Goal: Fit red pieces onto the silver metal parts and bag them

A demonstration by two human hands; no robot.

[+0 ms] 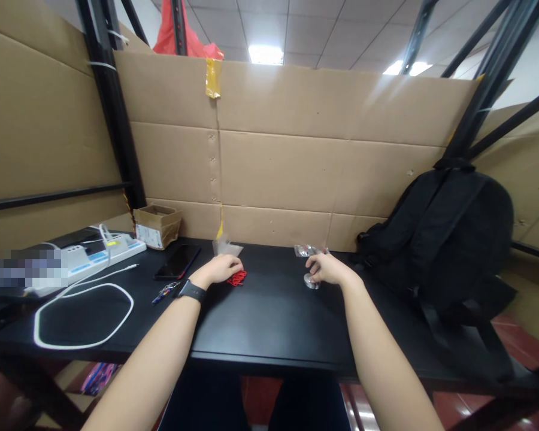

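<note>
On the black table [269, 323], my left hand [222, 269] is over the red cord [237, 279], at left; my right hand [326, 269] has bent fingers at the silvery disc [311, 282], at right. Whether either one grips — I cannot tell. Both things lie well apart, so I judge the work hardly begun — most is left.

No readable text; illegible print on the white label [148, 236] of the cardboard box [169, 228].

Open tabletop [269, 317] between hands [327, 268], backpack [460, 224] blocking right
</note>
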